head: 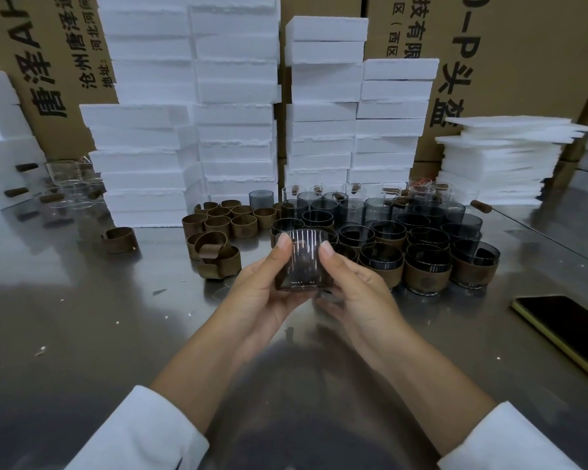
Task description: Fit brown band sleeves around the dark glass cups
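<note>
Head view: nearest, two white sleeves (143, 432) are seen at the lower edge, and bare forearms are stretched forward over the steel worktop (82, 317). One dark glass cup (302, 259) is held between both hands, raised above the worktop in the middle of the picture. The left hand (262, 290) is curled round its left side and the right hand (353, 293) round its right side, each thumb being pressed on the near wall close to the rim. Whether a brown band is already on this cup cannot be told. A dark phone (564, 320) is laid flat at the right edge. Just behind the hands, cups with brown bands (425, 269) fitted round the lower part are grouped in rows, and bare dark cups (350, 208) are stood behind them. To the left of the cups, loose brown bands (224, 218) are gathered. White foam blocks (235, 106) are stacked further back, with printed cartons (523, 45) behind them.
</note>
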Tool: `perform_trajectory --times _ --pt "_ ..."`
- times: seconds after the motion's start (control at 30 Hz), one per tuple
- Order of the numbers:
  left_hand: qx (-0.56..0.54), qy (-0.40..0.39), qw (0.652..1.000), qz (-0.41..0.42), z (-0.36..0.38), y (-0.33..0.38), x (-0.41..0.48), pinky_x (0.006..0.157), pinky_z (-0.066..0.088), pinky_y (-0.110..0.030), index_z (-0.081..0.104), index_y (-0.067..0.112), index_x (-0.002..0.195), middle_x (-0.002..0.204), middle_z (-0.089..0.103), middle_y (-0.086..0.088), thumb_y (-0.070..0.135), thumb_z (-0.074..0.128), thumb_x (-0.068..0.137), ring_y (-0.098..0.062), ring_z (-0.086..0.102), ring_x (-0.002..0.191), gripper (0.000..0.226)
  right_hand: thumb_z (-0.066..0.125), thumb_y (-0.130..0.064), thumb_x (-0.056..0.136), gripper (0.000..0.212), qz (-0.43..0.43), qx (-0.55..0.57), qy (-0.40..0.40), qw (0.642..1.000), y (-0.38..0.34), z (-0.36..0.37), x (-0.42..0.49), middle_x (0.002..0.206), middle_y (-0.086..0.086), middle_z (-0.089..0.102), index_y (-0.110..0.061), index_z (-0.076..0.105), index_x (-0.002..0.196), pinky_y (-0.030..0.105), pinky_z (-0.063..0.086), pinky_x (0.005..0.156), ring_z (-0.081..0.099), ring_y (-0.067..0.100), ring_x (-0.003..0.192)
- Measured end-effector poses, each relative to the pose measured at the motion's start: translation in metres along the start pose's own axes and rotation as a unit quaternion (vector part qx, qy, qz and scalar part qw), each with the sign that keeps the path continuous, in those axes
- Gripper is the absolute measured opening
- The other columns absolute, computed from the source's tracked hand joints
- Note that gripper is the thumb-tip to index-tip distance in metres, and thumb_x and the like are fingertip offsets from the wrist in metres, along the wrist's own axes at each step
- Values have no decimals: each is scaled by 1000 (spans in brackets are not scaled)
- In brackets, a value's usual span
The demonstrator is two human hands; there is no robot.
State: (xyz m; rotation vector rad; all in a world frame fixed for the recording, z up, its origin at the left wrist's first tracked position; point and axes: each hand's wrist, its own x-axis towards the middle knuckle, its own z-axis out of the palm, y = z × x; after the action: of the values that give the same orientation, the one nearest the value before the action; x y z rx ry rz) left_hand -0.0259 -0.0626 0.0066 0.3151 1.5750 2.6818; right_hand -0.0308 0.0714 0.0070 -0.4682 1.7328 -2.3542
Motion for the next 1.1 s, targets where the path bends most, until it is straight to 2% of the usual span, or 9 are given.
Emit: perform_trajectory --times 0.23,0.33,0.4,0.53,0.67,0.83,0.9,0.97,1.1 --pt "-32 -24 999 -8 0 0 0 89 55 -33 76 16 99 112 71 -11 51 67 70 -21 67 106 46 62 -68 60 58 14 2 11 1000 5 0 6 109 -6 73 -32 75 103 37 41 102 65 10 109" --pt "-43 -24 999 -6 0 -1 1 89 55 -34 76 13 100 113 69 -15 51 65 75 -24 67 106 47 57 -76 55 63 24 -20 5 1000 6 3 6 107 -9 74 -34 75 98 32 44 93 66 6 107" --pt "-20 -2 1000 -2 -1 -2 3 84 56 -33 75 14 100 111 71 -13 51 60 77 -23 68 103 46 56 -71 63 57 6 -19 9 1000 6 3 6 106 -6 74 -30 75 99 26 48 89 67 8 105" --pt "133 68 989 -11 -4 -7 6 75 55 -27 71 24 103 102 74 -2 61 51 74 -14 70 95 51 56 -53 77 44 -32 -16 34 999 6 2 4 103 -6 75 -25 73 105 11 51 75 69 5 98" --pt "211 121 970 21 -10 -11 7 76 48 -25 69 22 104 99 74 1 57 53 74 -13 69 96 49 63 -46 76 42 -52 -30 71 996 7 0 4 98 -3 76 -19 73 106 18 53 84 70 8 96" --pt "227 100 969 12 -7 -14 6 79 50 -26 63 17 115 108 71 -4 56 65 61 -14 67 102 66 70 -48 65 46 -59 -48 126 989 10 1 5 84 -9 76 -23 69 103 10 50 67 71 1 80" --pt "217 89 972 14 -6 -14 5 81 52 -28 61 15 116 109 71 -6 51 68 60 -16 67 103 67 72 -43 68 41 -59 -43 137 988 10 1 6 80 -12 75 -23 67 104 9 49 63 70 -2 76" --pt "182 81 980 16 -5 -14 5 86 54 -29 61 10 117 110 70 -11 42 68 65 -21 67 104 62 72 -40 74 31 -57 -39 120 990 10 0 6 80 -11 75 -22 70 99 8 48 61 69 -3 76" --pt "111 50 992 10 -5 -11 4 86 55 -27 62 1 117 109 70 -17 34 67 69 -26 67 104 57 68 -50 63 46 -44 -42 96 994 6 0 6 89 -3 76 -18 75 95 11 50 67 70 4 83"
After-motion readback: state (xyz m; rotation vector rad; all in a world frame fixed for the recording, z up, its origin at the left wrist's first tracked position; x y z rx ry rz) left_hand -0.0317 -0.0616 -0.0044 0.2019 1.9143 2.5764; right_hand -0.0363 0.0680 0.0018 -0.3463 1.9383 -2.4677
